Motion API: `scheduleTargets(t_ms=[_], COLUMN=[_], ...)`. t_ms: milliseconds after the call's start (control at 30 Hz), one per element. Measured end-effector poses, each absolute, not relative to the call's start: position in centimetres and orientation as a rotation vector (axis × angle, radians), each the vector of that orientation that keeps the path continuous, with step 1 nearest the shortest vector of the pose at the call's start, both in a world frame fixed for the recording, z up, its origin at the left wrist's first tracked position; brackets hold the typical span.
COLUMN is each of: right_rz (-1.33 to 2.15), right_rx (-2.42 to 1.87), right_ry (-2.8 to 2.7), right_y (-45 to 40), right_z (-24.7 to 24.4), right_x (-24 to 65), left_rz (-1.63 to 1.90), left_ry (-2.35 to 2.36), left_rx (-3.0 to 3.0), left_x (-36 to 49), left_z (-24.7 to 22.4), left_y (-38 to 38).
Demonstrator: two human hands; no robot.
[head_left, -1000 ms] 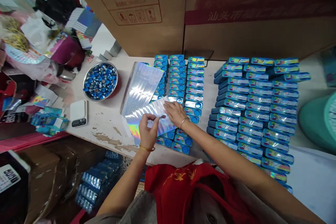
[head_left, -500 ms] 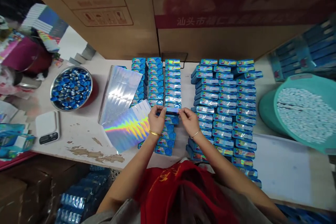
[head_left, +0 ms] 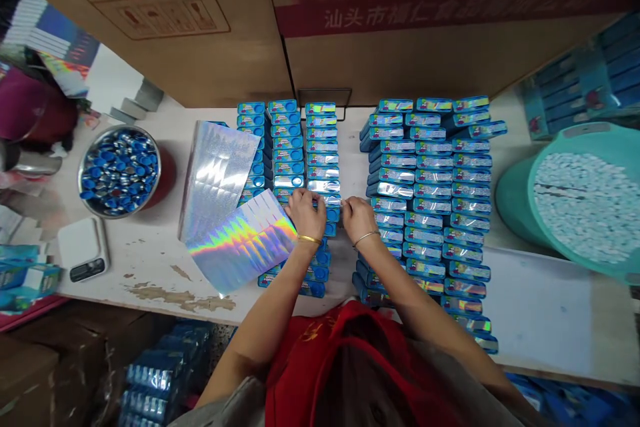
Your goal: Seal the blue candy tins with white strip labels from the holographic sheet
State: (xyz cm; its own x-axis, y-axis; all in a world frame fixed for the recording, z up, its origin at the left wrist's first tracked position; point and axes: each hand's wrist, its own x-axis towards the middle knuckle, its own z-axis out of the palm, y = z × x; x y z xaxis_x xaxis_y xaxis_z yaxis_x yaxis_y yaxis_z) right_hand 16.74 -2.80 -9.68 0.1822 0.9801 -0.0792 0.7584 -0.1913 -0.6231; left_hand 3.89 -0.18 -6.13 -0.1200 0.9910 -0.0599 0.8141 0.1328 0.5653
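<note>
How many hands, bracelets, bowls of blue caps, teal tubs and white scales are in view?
Hands: 2, left hand and right hand
Bracelets: 2
Bowls of blue caps: 1
Teal tubs: 1
White scales: 1
Total: 7

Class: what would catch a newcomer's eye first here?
A rainbow-streaked holographic sheet, left of the left hand, stands out first. Blue packs line up in rows at its right. A metal bowl of blue and silver pieces sits at the left, a teal tub of white pieces at the far right.
</note>
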Motion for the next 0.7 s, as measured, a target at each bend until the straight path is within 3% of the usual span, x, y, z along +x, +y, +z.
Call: scheduleTargets(t_ms=[367, 500, 600, 700], right_rz=[0.872, 0.616, 0.556, 0.571], right_rx=[-1.873, -1.923, -1.743, -1.494], right_ry=[-1.646, -1.682, -1.871, -2.191], right_y=[-3.8, -3.7, -3.3, -2.8], right_z=[-10.2, -7.6, -4.8, -2.6], right_x=[16.0, 15.7, 13.2, 8.6], left_rz=[0.642, 0.729, 0.921, 1.083], left_ry=[2.017, 1.836, 1.678, 1.82], left_rx=[1.555, 1.562, 1.659, 1.747], left_x=[4.5, 2.6, -1.6, -7.4], left_z=[-6.0, -5.3, -3.1, -0.7], left_y=[0.6, 0.5, 0.1, -0.3])
